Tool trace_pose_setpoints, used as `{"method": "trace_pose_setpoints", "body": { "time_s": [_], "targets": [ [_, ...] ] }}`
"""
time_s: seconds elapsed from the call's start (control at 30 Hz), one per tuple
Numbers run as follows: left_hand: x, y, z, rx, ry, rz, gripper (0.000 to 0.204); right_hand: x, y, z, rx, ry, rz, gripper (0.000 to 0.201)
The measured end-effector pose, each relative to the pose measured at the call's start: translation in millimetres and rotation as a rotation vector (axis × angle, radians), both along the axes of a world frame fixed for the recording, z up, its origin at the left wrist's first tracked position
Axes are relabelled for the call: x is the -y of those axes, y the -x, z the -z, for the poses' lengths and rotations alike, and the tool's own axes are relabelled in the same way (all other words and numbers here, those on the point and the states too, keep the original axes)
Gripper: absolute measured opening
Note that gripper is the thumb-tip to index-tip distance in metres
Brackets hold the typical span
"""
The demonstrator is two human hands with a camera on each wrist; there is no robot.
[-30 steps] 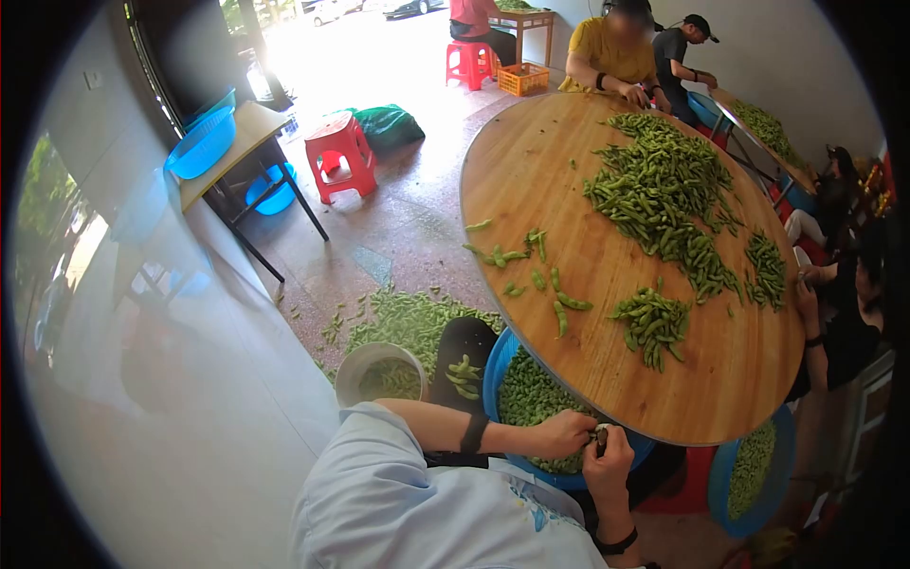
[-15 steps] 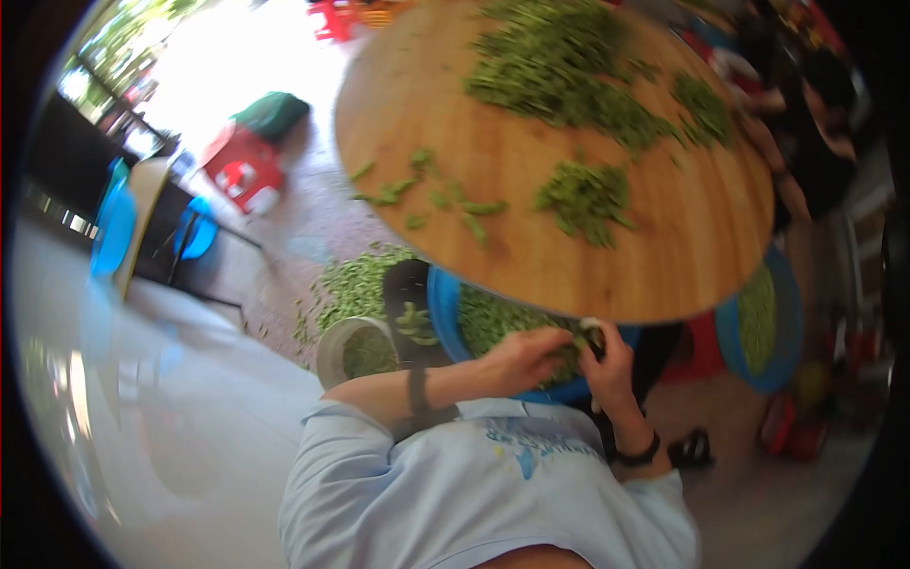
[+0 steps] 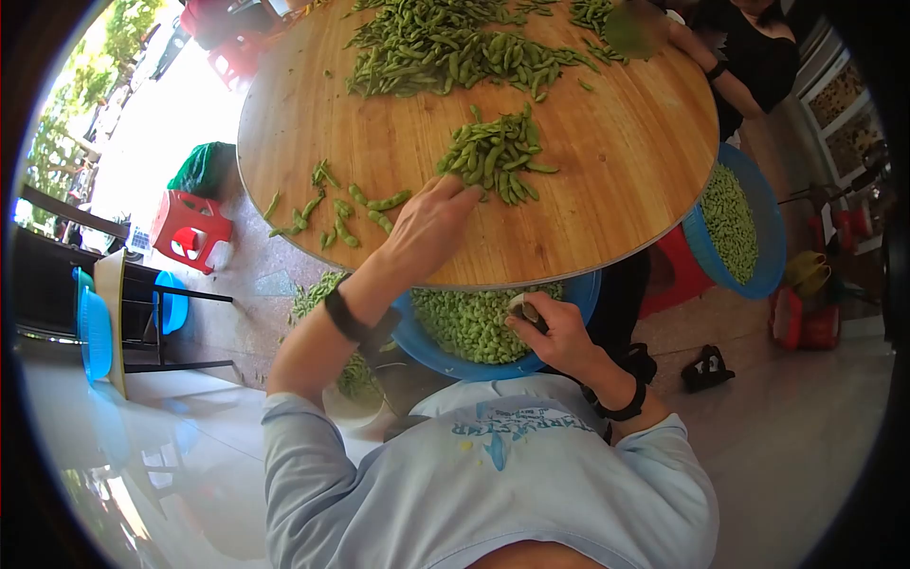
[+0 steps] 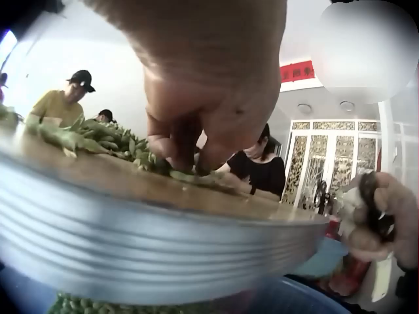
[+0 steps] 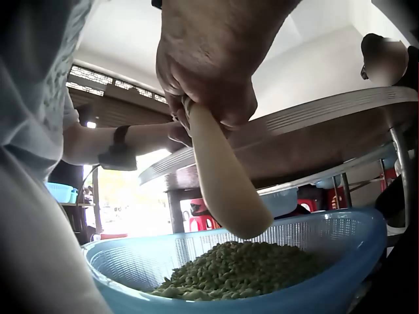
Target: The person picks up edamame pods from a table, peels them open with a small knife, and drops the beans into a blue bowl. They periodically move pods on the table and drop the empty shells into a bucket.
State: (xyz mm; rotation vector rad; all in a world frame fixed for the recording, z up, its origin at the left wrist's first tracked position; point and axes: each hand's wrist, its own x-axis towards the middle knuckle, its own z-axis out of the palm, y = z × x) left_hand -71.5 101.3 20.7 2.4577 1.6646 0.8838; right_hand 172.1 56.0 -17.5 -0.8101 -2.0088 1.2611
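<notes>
- Round wooden table (image 3: 616, 190): lay under the left hand's fingertips, its near edge just beyond the right hand.
- Blue basket (image 3: 415, 337): stood below the right hand's grip, partly under the table edge, holding shelled beans (image 3: 474, 327).
- Small pile of pods (image 3: 502, 156): on the tabletop, against the left fingertips.
- Left hand (image 3: 427, 232): fingers bent down, drawn together onto a green pod (image 4: 186, 176); could not tell whether it was pinched.
- Right hand (image 3: 569, 337): fingers curled round a pale tool (image 5: 226, 176), its rounded end hanging above the beans.
</notes>
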Motion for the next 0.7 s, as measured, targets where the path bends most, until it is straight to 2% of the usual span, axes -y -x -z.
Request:
{"method": "trace_pose_setpoints", "body": {
  "time_s": [0.07,0.17,0.23,0.27,0.33,0.4,0.47,0.5,0.57,0.7],
  "targets": [
    [-12.1,-9.2,3.2,0.026,0.23,-0.06,0.024,0.3,-4.1,1.8,-0.01,0.007,0.034,0.018],
    [-11.1,-15.0,-4.1,-0.037,0.287,-0.118,0.023,-4.1,-12.9,8.7,-0.04,-0.035,0.061,0.019],
    [-13.4,-6.1,7.6,-0.012,0.262,-0.118,0.023,-3.9,-17.0,3.5,-0.162,0.37,-0.023,0.026],
    [-14.3,-0.5,12.3,0.01,0.23,-0.115,0.024,-3.4,-16.6,1.8,-0.167,0.371,-0.022,0.026],
    [-11.3,6.7,11.7,0.055,0.224,-0.165,0.025,-3.4,-13.3,-3.5,-0.269,0.577,-0.077,0.034],
    [-5.3,8.9,10.6,0.104,0.217,-0.214,0.027,-4.1,-9.4,-9.8,-0.288,0.551,-0.078,0.036],
    [6.2,6.7,10.8,0.586,0.409,-0.232,0.023,-7.1,-4.2,-15.7,-0.306,0.531,-0.073,0.037],
    [11.7,2.4,9.0,0.583,0.41,-0.226,0.023,-10.4,-1.6,-18.3,-0.362,0.564,-0.087,0.037],
    [26.9,-12.3,2.5,1.238,0.692,-0.082,0.018,-14.9,2.9,-19.8,-0.411,0.602,-0.093,0.037],
    [48.6,-30.1,-2.8,1.36,0.753,-0.029,0.014,-15.7,15.4,-16.4,-0.521,0.725,-0.121,0.042]
  ]
}}
